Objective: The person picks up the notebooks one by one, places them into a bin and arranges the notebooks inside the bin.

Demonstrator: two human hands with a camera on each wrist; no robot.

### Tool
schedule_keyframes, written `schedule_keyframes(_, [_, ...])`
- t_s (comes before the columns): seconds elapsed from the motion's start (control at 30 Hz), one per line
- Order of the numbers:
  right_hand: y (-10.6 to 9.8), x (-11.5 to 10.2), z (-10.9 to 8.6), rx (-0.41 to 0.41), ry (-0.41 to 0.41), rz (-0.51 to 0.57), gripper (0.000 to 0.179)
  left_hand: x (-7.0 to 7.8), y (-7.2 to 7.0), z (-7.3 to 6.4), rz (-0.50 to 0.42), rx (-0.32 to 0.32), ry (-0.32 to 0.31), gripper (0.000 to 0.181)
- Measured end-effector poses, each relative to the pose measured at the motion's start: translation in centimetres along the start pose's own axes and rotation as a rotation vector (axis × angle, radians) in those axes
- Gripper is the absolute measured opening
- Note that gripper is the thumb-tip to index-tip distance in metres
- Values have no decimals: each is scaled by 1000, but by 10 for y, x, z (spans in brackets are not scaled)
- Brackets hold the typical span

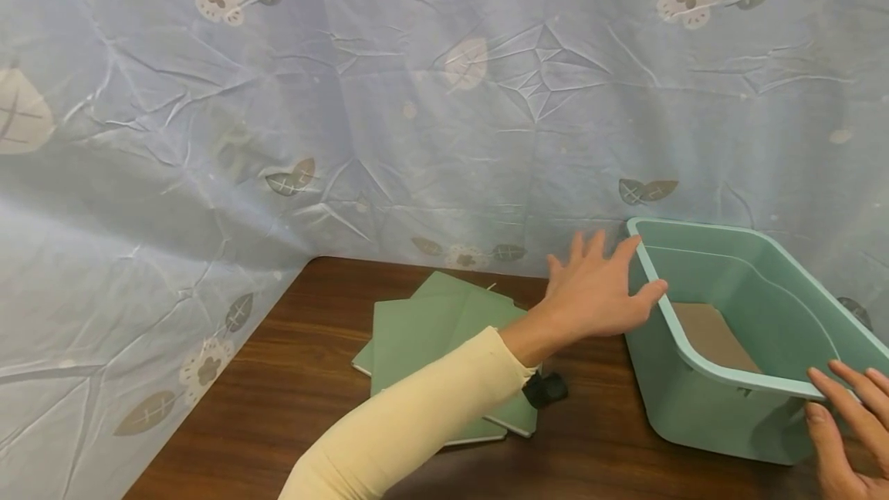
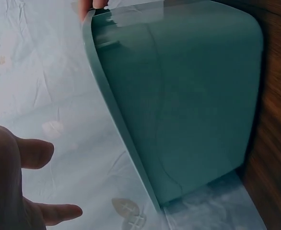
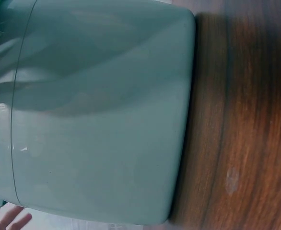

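A green plastic bin (image 1: 722,415) stands on the right, with a flat brown piece (image 1: 708,334) lying inside it. My left hand (image 1: 593,292) hovers at the bin's left rim, fingers spread and holding nothing. In the left wrist view, two of its fingers (image 2: 37,153) show apart from the bin wall (image 2: 193,105). At the near right corner, my right hand (image 1: 857,427) grips the rim, fingers over the edge and thumb on the outer side. Several green notebooks (image 1: 410,330) lie overlapping under the left forearm, which hides part of them.
The bin and notebooks stand on a dark brown wooden table (image 1: 278,384). A pale floral cloth (image 1: 430,137) hangs behind the table and along its left side. Beside the left wrist is a black piece (image 1: 545,390), close to the notebooks.
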State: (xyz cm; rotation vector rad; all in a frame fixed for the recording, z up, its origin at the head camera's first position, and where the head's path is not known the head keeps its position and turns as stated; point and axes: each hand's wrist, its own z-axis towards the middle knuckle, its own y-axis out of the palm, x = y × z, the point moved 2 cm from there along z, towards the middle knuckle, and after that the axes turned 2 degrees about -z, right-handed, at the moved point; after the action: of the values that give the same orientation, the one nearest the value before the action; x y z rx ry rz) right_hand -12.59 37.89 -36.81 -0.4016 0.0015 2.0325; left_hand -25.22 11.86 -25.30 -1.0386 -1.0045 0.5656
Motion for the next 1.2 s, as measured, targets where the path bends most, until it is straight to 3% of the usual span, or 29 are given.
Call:
schedule_keyframes(0.23, [-1,-5,0,-4,1,8,34,-27,0,-11,-22,12,5,64])
schedule_keyframes(0.47, [-3,-18,5,-33,17,-36,36,-60,-6,-28,6,25,-32,64])
schedule_keyframes(0.73, [3,-15,6,46,2,66,31,-100,-16,-51,35,1,-74,66])
schedule_keyframes(0.97, [1,-10,4,17,-5,24,34,-136,-26,-73,-9,51,-130,66])
schedule_keyframes(1.2, [1,-8,4,30,-20,84,31,-167,-35,-100,-10,83,-194,67])
